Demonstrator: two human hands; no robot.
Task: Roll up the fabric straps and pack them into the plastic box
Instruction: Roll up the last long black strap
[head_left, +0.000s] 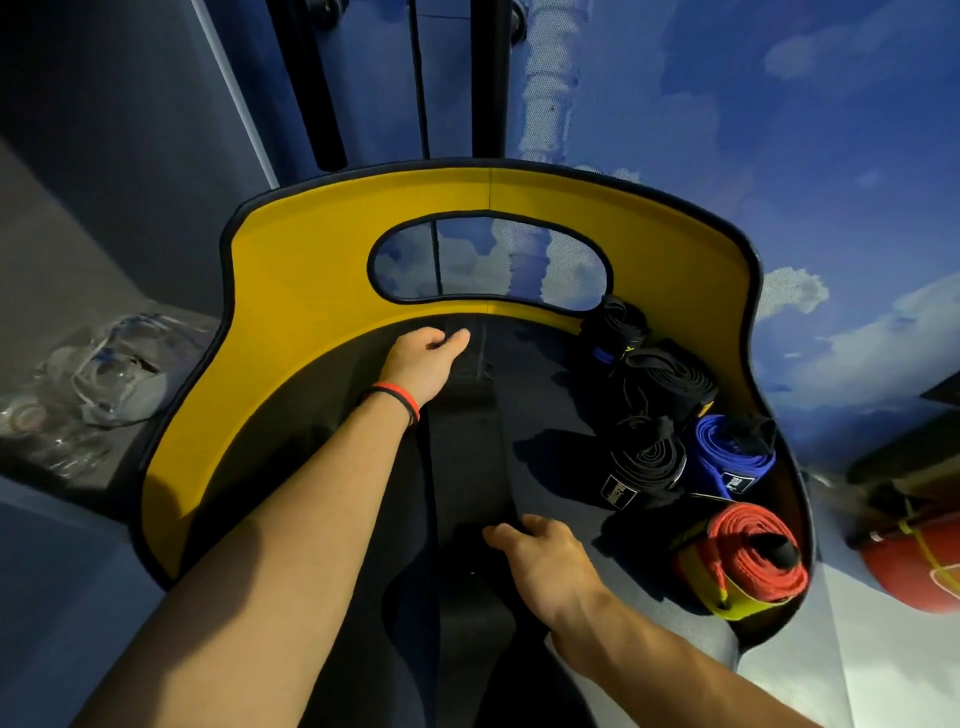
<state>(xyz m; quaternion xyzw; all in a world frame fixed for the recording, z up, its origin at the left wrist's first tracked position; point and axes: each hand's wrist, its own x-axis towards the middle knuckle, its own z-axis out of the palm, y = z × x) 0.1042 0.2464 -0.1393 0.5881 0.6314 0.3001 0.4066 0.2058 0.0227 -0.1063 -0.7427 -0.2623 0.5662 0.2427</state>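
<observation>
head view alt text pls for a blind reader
A person's left hand grips the far end of a black strap laid flat on a dark mat, and the right hand rests on it nearer the body. Black rolls, a blue roll and a red roll sit at the right; a clear plastic box lies at the left.
</observation>
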